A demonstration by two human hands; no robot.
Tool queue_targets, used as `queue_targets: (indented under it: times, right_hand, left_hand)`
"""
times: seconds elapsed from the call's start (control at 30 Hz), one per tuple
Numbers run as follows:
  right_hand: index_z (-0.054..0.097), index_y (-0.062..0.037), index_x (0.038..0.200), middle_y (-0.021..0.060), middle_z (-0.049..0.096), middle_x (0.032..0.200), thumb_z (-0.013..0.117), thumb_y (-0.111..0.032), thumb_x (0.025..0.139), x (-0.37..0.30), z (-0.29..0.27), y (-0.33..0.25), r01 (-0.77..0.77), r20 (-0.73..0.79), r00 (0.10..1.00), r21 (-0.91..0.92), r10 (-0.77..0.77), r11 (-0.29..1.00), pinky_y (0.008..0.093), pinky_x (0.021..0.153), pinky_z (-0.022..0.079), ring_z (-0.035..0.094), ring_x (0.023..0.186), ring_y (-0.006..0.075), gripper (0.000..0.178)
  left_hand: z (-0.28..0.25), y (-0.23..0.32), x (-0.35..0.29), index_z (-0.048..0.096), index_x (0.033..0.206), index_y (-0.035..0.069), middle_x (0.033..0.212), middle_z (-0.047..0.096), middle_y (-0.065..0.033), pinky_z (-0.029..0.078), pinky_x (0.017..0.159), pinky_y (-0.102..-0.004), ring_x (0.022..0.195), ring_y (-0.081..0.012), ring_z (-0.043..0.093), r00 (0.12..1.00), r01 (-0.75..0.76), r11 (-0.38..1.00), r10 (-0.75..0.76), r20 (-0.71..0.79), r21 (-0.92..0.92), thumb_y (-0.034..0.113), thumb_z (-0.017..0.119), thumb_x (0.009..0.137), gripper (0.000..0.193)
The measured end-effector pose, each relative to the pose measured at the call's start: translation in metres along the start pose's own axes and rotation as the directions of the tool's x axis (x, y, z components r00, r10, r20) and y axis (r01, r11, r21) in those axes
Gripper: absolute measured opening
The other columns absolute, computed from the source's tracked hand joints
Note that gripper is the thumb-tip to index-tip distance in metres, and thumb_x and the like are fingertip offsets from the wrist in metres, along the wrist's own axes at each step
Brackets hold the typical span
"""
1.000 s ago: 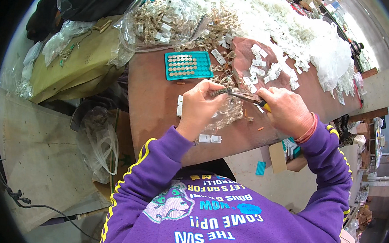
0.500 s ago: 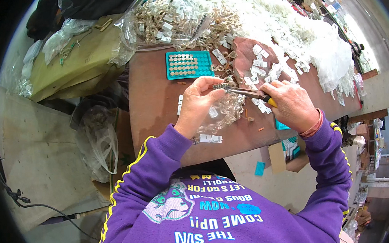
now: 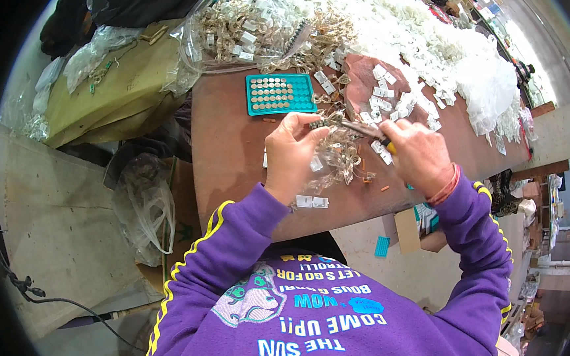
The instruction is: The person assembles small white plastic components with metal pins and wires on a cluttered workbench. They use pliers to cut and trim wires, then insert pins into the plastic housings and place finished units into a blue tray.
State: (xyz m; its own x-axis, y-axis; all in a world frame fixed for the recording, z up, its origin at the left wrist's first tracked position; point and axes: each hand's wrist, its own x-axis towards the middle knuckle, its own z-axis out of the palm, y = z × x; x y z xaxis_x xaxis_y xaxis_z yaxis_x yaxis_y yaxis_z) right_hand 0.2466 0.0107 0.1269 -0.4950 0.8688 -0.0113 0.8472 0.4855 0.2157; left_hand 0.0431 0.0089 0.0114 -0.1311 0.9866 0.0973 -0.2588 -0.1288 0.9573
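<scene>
My right hand [image 3: 420,154] is closed around a pair of pliers [image 3: 362,128] with yellow and black handles, its jaws pointing left. Between the thumb and fingers of my left hand [image 3: 289,153] is a small dark, ridged strip [image 3: 320,123], perhaps a piece of chain or jewellery. The plier tips are close to the strip's right end; whether they grip it I cannot tell. Just below lies a clear plastic bag with a heap of pale gold, shiny pieces [image 3: 346,159]. Behind my left hand sits a turquoise tray [image 3: 306,104] holding rows of small round metallic pieces.
Clear bags of gold pieces with white tags [image 3: 233,25] stand at the back. A large white pile of packaged items [image 3: 401,24] spreads to the right. White tags [image 3: 312,202] lie near the brown table's [image 3: 222,173] front edge. An open cardboard box [image 3: 407,229] stands below right.
The pliers have blurred and shifted slightly, with my right hand a little lower and further left. My left hand still pinches the strip, which has turned somewhat.
</scene>
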Motion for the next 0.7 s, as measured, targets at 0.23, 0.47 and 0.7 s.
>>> queue_targets:
  times: [0.23, 0.47, 0.7]
  right_hand:
    - [0.059, -0.0109, 0.108, 0.0087, 0.062, 0.093, 0.065, -0.018, 0.083, 0.006, -0.017, 0.016, 0.098, -0.013, 0.995, 0.064, -0.097, 0.993, 0.0423, 0.070, 0.053, 0.064, 0.088, 0.0291, 0.027]
    - [0.058, -0.0084, 0.105, 0.0109, 0.064, 0.090, 0.063, -0.015, 0.082, 0.007, -0.019, 0.004, 0.125, 0.060, 0.989, 0.180, -0.138, 0.976, 0.0421, 0.070, 0.054, 0.066, 0.085, 0.0312, 0.024]
    - [0.059, -0.0064, 0.102, 0.0138, 0.064, 0.087, 0.061, -0.011, 0.080, 0.005, -0.003, -0.003, 0.020, 0.057, 0.998, 0.058, -0.023, 0.998, 0.0428, 0.070, 0.054, 0.066, 0.082, 0.0344, 0.022]
  left_hand:
    - [-0.006, -0.004, 0.006, 0.067, 0.108, 0.000, 0.097, 0.068, -0.0031, 0.052, 0.077, -0.0233, 0.085, -0.0087, 0.063, 0.993, 0.088, 0.957, -0.062, 0.104, -0.275, 0.003, 0.067, 0.090, 0.019]
    - [-0.004, -0.001, 0.005, 0.067, 0.106, 0.001, 0.097, 0.068, -0.0043, 0.053, 0.076, -0.0231, 0.083, -0.0098, 0.065, 0.983, 0.128, 0.940, -0.078, 0.168, -0.316, 0.003, 0.068, 0.089, 0.017]
    - [0.003, 0.002, -0.006, 0.068, 0.106, -0.001, 0.096, 0.069, -0.0048, 0.052, 0.074, -0.0231, 0.083, -0.0084, 0.063, 0.931, -0.364, 0.871, 0.350, 0.103, 0.330, -0.001, 0.070, 0.086, 0.020]
